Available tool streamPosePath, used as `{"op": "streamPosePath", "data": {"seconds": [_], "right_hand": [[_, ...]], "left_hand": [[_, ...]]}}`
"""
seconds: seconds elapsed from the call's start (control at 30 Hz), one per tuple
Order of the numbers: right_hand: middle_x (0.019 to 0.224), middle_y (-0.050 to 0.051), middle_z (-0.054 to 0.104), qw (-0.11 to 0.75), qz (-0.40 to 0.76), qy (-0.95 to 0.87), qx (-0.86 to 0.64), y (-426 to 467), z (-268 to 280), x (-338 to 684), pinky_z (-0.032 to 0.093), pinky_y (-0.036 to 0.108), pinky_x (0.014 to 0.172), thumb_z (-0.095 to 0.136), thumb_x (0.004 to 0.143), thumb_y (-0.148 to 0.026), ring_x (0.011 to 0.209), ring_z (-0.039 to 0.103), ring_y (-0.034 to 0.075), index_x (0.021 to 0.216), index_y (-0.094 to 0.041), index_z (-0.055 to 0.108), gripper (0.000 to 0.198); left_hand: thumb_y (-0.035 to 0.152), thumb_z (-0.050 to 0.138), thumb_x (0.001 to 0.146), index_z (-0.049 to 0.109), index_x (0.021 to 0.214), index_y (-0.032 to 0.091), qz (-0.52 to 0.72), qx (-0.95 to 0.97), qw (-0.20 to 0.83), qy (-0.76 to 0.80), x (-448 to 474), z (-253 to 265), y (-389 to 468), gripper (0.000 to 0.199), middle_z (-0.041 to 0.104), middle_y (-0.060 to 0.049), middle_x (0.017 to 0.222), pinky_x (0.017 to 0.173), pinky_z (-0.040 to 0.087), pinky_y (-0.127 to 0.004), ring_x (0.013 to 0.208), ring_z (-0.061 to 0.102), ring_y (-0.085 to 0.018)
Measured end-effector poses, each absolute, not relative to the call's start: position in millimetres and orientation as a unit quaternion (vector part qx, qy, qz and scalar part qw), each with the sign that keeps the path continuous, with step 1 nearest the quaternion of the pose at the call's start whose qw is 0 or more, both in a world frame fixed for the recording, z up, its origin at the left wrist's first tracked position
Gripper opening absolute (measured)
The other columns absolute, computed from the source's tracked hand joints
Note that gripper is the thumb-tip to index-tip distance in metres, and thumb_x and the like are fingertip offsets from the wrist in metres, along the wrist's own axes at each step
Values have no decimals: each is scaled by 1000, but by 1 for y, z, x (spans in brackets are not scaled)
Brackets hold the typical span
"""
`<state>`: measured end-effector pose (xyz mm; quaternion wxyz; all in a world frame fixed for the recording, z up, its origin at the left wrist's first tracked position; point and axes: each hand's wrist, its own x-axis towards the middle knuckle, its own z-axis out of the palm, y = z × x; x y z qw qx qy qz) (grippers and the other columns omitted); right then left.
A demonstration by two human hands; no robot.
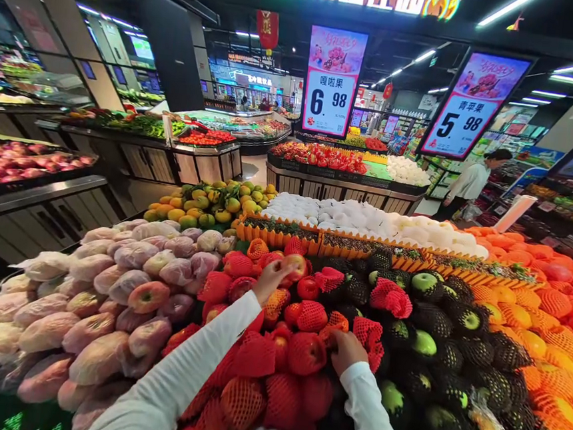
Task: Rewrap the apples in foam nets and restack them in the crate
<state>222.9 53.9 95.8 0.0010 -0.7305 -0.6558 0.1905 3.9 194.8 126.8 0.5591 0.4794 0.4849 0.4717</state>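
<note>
My left hand reaches over the pile of red apples, its fingers closed on a red and yellow apple with no net on it. Lower and to the right, my right hand is curled, fingertips at an orange foam net; the hand partly hides what it pinches. Around both hands lie red apples, many in red foam nets. A crumpled red foam net rests on top of the green apples in black nets.
Bagged pinkish apples fill the left side, and orange-netted fruit the right. Behind a scalloped orange divider sits white-netted fruit, with mangoes beside it. Price screens hang above. A person stands at the far right.
</note>
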Motion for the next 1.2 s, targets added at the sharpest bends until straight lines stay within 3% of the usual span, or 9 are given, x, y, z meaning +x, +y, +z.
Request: {"op": "streamPosePath", "data": {"seconds": [0.17,0.4,0.53,0.77,0.9,0.97,1.07,1.13,1.2], "right_hand": [[97,13,66,57,122,-635,-761,50,108,220,44,30,79,55,86,-9,96,61,25,97,-15,72,21],[93,8,67,240,-42,-680,-692,22,112,223,42,33,87,57,91,-17,95,53,24,91,-17,71,14],[110,8,66,232,-82,-729,-638,16,101,223,43,33,92,55,88,-8,101,52,24,101,-17,72,24],[147,4,47,112,-92,-803,-578,43,90,218,36,40,102,53,89,-6,132,36,27,114,-24,72,36],[137,14,54,116,-106,-777,-609,52,100,220,36,44,100,60,87,-11,126,39,33,86,-14,76,16],[129,14,59,139,-116,-768,-615,43,113,218,36,45,100,62,88,-16,122,42,32,89,-14,76,14],[110,11,66,242,-88,-796,-547,13,138,203,38,43,100,59,95,-29,111,47,28,103,-17,75,21],[97,10,68,326,9,-848,-418,-12,151,185,42,40,95,54,98,-33,99,52,24,104,-17,74,25],[93,9,69,325,170,-887,-281,-35,158,163,47,33,85,49,102,-35,89,56,20,111,-19,72,30]], "left_hand": [[38,73,78,60,103,19,527,201,755,335,-41,122,109,35,72,-3,92,76,56,-33,76,68,-17],[30,78,76,69,96,16,526,142,801,247,-79,105,22,27,75,-7,101,93,55,-41,96,71,-23],[21,81,70,72,84,18,511,203,815,181,-93,99,-18,18,75,-4,99,100,50,-40,101,69,-22],[52,80,69,70,107,15,504,234,813,172,-109,90,-68,55,70,-12,107,84,53,-35,92,66,-23],[68,72,68,68,111,11,525,263,794,161,-117,95,-80,71,68,-14,101,74,51,-36,79,64,-23],[74,69,66,69,108,10,529,287,779,173,-120,100,-84,77,66,-14,98,75,50,-39,78,63,-24],[78,69,62,71,101,11,562,299,744,205,-121,106,-88,78,66,-13,98,88,49,-44,97,62,-31],[80,68,61,71,101,13,578,305,727,212,-117,109,-88,78,66,-14,103,98,45,-48,112,58,-35],[80,67,62,71,101,13,575,309,731,198,-107,110,-87,78,67,-15,108,107,39,-50,122,53,-37]]}}
